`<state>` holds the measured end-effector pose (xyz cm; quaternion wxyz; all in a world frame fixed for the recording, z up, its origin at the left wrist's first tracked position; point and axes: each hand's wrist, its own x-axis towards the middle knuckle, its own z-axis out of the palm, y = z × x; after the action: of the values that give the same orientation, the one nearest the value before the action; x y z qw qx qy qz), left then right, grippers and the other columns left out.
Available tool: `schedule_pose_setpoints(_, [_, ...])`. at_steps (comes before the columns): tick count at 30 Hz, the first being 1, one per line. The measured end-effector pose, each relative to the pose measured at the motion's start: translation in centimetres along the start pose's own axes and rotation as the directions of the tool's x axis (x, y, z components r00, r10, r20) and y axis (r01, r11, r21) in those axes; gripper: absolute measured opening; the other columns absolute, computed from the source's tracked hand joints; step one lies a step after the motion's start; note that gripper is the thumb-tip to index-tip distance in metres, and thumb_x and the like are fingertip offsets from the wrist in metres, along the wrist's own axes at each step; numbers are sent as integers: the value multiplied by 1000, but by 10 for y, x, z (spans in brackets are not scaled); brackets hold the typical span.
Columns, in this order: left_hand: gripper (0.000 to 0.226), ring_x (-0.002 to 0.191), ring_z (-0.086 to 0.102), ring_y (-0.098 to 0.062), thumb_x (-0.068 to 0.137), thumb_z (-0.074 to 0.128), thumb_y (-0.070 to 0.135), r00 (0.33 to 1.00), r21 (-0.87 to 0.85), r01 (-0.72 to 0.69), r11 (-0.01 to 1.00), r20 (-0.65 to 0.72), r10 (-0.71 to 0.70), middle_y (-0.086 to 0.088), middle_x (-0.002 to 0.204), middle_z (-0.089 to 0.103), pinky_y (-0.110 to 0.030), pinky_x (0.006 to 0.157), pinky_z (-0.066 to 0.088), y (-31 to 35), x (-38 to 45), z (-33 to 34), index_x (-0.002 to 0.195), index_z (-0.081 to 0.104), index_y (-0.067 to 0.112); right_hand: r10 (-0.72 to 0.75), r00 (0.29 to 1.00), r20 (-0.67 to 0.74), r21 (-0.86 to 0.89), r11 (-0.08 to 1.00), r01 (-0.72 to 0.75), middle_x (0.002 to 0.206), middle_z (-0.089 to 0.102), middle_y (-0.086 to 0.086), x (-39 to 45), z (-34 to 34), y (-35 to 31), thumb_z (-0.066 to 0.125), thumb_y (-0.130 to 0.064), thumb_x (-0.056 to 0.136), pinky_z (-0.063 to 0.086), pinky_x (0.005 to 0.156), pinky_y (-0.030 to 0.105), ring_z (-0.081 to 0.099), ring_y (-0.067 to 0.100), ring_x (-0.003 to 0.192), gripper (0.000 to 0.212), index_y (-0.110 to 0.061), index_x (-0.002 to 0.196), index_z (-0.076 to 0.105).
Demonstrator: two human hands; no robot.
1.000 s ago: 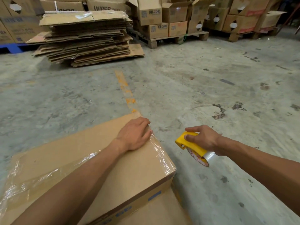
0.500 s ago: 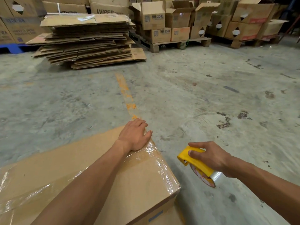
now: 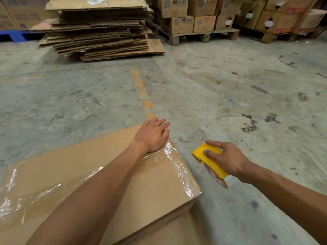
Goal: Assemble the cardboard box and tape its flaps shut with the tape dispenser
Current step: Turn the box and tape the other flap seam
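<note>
While the left hand (image 3: pixel 152 137) is lying flat, fingers relaxed, on the far corner of the cardboard box (image 3: pixel 99 175), crinkled clear tape (image 3: pixel 178 167) is shining along its closed flaps. Just beside the box, the right hand (image 3: pixel 225 159) is gripping the smooth yellow tape dispenser (image 3: pixel 208 160) above the stained concrete floor (image 3: pixel 203 96). Its roll is mostly hidden; the box's near side is cut off.

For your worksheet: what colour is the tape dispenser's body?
Yellow, seen in the head view: tape dispenser.
</note>
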<state>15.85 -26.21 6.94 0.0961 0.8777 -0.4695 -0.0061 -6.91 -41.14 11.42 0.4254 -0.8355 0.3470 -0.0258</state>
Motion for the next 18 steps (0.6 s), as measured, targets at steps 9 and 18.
schedule_pose_setpoints(9, [54,150,5,-11,103,22,43,999,-28,15,999,49,-14,10,163,9,-33,120,3,-24,-109,-14,155,17,31,-235,964,-121,-37,972,232,128,61,1,-13,27,-65,58,-44,88,61,70,46,68,40,89,51,-37,138,53])
schedule_pose_setpoints(18, [57,149,11,-11,97,19,57,936,-22,352,936,-8,-352,12,160,15,-35,119,7,-130,-285,-54,152,22,41,-471,882,20,-35,881,472,139,58,2,-41,83,-138,61,-40,91,41,106,37,50,29,129,49,-33,139,54])
